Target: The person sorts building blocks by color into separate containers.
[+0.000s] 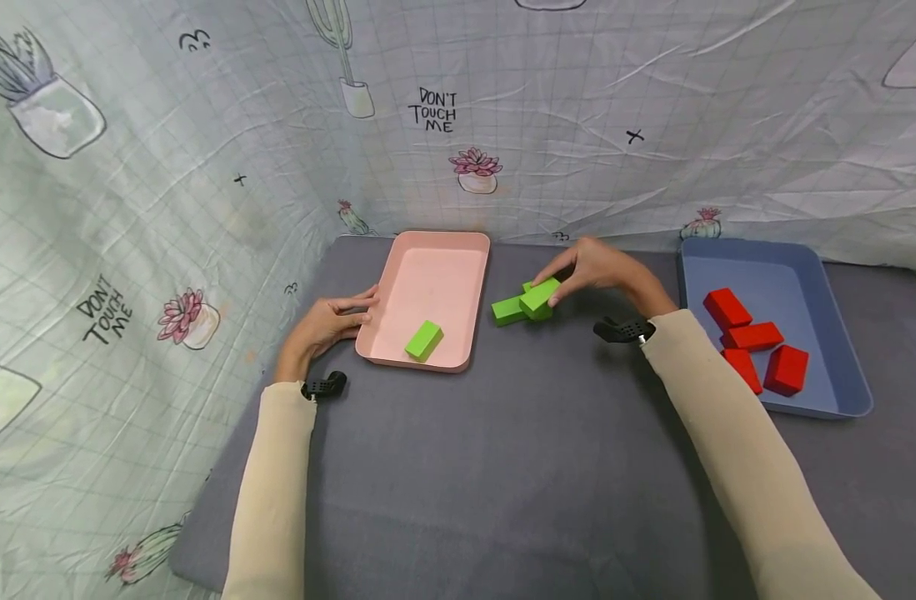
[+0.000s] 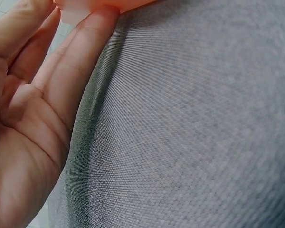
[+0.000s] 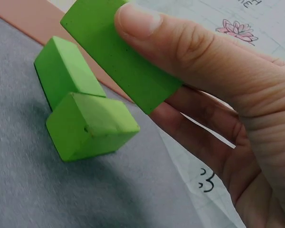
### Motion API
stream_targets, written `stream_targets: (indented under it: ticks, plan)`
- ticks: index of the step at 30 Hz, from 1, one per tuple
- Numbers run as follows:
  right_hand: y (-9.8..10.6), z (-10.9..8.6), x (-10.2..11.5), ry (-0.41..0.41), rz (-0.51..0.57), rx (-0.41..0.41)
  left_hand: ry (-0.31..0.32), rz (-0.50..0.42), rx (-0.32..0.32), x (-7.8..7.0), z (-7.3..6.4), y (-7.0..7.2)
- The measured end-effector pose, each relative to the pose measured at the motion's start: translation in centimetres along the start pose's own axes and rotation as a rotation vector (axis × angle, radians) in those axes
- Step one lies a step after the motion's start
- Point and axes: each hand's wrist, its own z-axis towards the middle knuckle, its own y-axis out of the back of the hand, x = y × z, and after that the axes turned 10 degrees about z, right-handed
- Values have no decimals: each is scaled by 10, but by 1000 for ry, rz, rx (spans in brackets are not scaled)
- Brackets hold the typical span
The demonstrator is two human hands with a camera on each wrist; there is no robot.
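Note:
My right hand (image 1: 600, 267) pinches a green block (image 3: 118, 57) between thumb and fingers, holding it above two other green blocks. Those two, one lying block (image 1: 507, 311) and a second block (image 3: 90, 126), touch each other on the table. At the left edge of a pink tray (image 1: 435, 250), my left hand (image 1: 326, 325) touches the rim with its fingers extended; the left wrist view shows fingertips (image 2: 104, 16) right at the tray's side. Inside that tray, near its front edge, lies one green block (image 1: 424, 341).
A blue tray (image 1: 803, 275) with several red blocks (image 1: 788, 370) stands at the right. The dark grey table (image 1: 488, 467) ends at a patterned cloth (image 1: 578, 125) behind and to the left.

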Motion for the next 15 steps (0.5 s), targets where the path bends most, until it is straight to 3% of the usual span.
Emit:
stream_targets:
  ticks: [10, 15]
  plan:
    - [-5, 9, 12, 17, 52, 22, 5, 19, -21, 7, 3, 4]
    - [-8, 2, 36, 32, 75, 34, 11, 6, -5, 6, 3, -1]
